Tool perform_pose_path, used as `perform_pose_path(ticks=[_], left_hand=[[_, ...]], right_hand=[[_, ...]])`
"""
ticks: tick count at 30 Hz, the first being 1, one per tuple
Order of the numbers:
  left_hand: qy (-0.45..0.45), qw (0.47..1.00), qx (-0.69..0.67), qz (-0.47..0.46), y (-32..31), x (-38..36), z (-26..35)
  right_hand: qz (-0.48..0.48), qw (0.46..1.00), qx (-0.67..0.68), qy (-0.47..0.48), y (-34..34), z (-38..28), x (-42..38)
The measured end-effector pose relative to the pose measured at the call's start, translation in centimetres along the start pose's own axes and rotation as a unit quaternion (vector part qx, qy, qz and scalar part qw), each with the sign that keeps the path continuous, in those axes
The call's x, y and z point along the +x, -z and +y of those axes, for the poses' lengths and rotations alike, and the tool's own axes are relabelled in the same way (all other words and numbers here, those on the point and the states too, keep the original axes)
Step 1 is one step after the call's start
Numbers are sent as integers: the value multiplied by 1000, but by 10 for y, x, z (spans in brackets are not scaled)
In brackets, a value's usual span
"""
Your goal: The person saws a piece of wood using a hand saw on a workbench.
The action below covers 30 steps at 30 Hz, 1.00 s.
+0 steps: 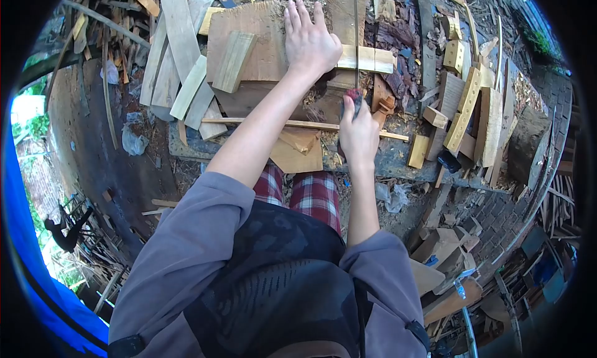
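My right hand [359, 133] is closed around the handle of a handsaw [356, 28], its thin blade pointing away from me. The blade crosses a pale wood strip [376, 59] near the strip's right end. My left hand [311, 41] lies flat with fingers stretched out, over the strip's left part and a wide brown board [267, 32]. A short wood block [234, 61] rests on that board, left of my left hand. Nearer to me, a long thin stick [280, 122] runs crosswise under my left forearm, and its right part passes by my right hand.
Grey planks [180, 16] lean at the left of the worn work table [186, 148]. Drilled wood blocks [463, 109] and offcuts crowd its right side, by a dark object [449, 161]. Shavings and bark litter the surface. A blue sheet [37, 271] hangs at far left.
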State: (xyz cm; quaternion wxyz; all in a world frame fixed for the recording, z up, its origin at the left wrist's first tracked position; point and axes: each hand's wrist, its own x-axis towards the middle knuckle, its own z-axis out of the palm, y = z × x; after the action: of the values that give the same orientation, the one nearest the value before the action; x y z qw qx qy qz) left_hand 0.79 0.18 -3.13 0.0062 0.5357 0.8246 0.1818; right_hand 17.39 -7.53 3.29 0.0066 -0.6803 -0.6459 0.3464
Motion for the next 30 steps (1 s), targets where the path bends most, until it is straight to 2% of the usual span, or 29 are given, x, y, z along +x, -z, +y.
perform_pose_path(ticks=[2,7,10,13,18,25,30], left_hand=[[6,1000,-1,-1,0,-1,-1],[19,1000,8,2,-3,0,4],[-3,1000,6,14,-12,2,14],[36,999,-14,-23,-16,6,33],[-29,999,-13,-17,-18,18,36],[2,999,15,-41,-18,18,39],[-4,1000,1,-31,-19,19,37]], right_hand=[[25,1000,9,8,-14,2,5],[6,1000,16,-25,-6,18,-37],[10,999,11,-39,-3,29,-47],[29,998,4,-60,1,42,-31],[-15,998,-21,-50,30,25,-12],[5,998,-26,-57,37,-6,16],[-46,994,-32,-93,63,0,-43]])
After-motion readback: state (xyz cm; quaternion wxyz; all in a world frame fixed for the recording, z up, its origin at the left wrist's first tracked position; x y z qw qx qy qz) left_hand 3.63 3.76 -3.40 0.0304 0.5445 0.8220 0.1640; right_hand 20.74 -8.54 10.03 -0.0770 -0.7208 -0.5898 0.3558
